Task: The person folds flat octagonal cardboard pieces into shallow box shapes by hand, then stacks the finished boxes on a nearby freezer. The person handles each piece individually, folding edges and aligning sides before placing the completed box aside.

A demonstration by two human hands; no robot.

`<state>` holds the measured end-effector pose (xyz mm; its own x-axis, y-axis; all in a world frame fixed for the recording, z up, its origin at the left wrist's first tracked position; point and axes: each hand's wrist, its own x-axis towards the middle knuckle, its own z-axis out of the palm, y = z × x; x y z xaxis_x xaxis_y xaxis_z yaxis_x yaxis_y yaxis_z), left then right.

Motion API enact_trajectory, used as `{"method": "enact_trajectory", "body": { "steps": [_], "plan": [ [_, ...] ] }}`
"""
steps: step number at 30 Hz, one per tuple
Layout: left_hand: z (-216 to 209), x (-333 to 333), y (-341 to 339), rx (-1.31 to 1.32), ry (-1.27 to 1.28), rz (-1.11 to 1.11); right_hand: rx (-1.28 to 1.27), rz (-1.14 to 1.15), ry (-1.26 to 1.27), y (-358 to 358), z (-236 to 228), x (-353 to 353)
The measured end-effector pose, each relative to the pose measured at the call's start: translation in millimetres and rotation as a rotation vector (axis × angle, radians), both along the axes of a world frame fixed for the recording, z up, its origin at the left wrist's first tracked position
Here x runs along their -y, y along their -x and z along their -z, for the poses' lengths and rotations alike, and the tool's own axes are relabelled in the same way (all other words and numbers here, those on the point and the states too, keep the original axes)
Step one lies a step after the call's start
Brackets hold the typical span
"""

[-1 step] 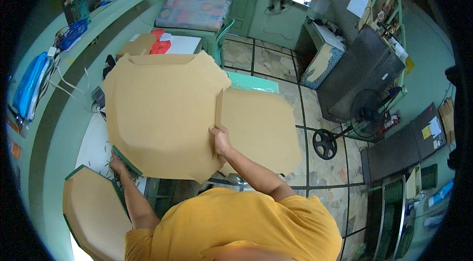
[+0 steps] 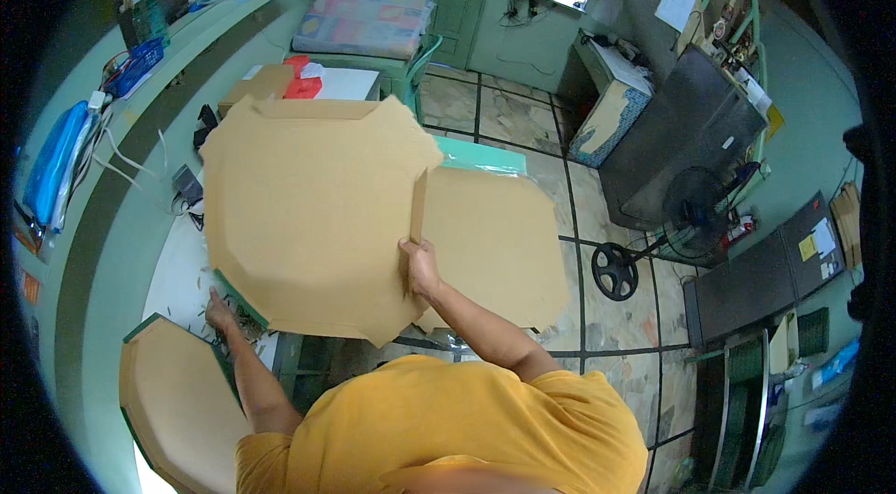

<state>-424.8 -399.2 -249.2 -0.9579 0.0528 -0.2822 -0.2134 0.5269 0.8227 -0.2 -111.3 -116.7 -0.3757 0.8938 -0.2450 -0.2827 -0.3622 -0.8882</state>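
Holding a large eight-sided cardboard sheet [image 2: 308, 214] ahead of and between the left hand [image 2: 221, 315] and right hand [image 2: 422, 268], plain brown face showing. Seeing a second cardboard piece [image 2: 499, 247] beyond and right of the right hand, partly covered by the sheet. Noting a green-edged cardboard piece [image 2: 182, 391] nearer and left of the left hand, then a bit of white surface [image 2: 173, 275] just left of that hand, and a green wrapped pack [image 2: 481, 156] well past the right hand. Pinching an upturned flap [image 2: 419, 205] with the right hand; reaching the left hand to a green strip [image 2: 241, 300] at the sheet's near-left edge, unable to tell whether gripping or merely touching. Probably partway along: done with raising the right flap, seemingly left with plain edges elsewhere, judging by the creased far flap [image 2: 313, 111].
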Motion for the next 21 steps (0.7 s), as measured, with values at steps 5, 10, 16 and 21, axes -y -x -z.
{"method": "enact_trajectory", "body": {
  "steps": [5, 10, 16, 21],
  "plan": [
    [3, -7, -25, -0.292, 0.343, -0.147, 0.006, 0.315, 0.024, -67, 22, -35],
    [-29, -84, -98, -0.61, 0.401, 0.015, 0.099, 0.561, 0.225, -204, 81, -70],
    [-97, -216, -310, -0.829, -0.27, 0.982, 0.279, 0.527, 0.135, -308, 127, -72],
    [-96, -241, -421, -0.648, 0.01, 1.894, 1.373, 0.28, -0.719, -356, 88, -58]
  ]
}}
